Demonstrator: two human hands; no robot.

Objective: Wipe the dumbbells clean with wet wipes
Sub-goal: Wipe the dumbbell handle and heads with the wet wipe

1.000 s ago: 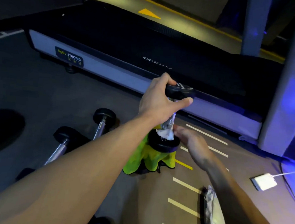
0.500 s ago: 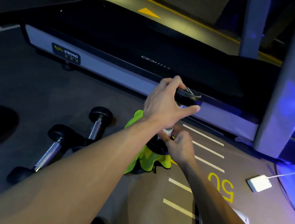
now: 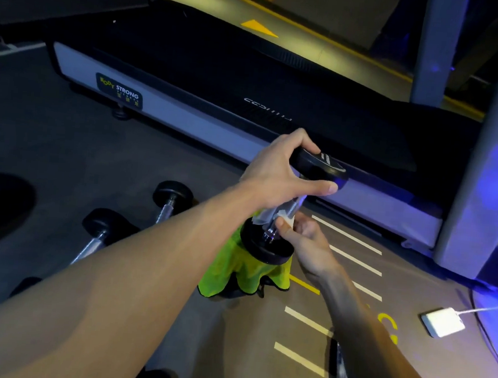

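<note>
From the head camera, a black-ended dumbbell with a chrome bar (image 3: 295,204) stands nearly upright at the centre of the frame, leaning a little toward 1 o'clock, its lower weight resting on a crumpled lime-green cloth (image 3: 244,273) on the grey gym floor (image 3: 65,156). The left hand (image 3: 281,173) reaches in from 8 o'clock and grips the upper black weight, fingers curled over its far rim and thumb stretched along the near edge. The right hand (image 3: 300,237) comes in from 5 o'clock and pinches a white wet wipe (image 3: 272,216) against the bar just above the lower weight, thumb in front and fingers wrapped behind. At 9 o'clock from the held dumbbell, two more black-and-chrome dumbbells (image 3: 169,203) lie on the floor side by side, partly hidden by the left forearm. Across the 12 o'clock side runs a black treadmill deck with a grey side rail (image 3: 187,118) bearing a "Body Strong" label. White painted stripes (image 3: 352,256) and yellow markings cross the floor at 4 o'clock. A small white box with a cable (image 3: 443,322) lies on the floor at 4 o'clock near the edge, and a dark, shiny packet (image 3: 342,375) shows at 6 o'clock beside the right forearm.
</note>
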